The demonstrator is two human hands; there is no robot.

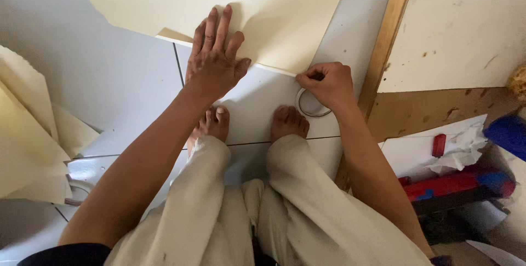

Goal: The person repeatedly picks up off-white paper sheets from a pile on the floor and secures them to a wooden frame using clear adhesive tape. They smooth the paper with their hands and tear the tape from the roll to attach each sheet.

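- Sheet of cream laminate [285, 14] lies on the white floor panel [109, 79], straight ahead of the bare feet, its near edge running left to right.
- Left hand [215, 58] pressed flat on the sheet, fingers spread wide.
- Right hand [327, 84] is closed, pinching the sheet's near edge, right over a small ring [311, 106].

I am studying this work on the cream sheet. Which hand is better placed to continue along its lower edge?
Probably the right hand: its fingertips pinch the lower edge of the cream sheet, above a round ring. The left hand lies flat, pressing the sheet down.
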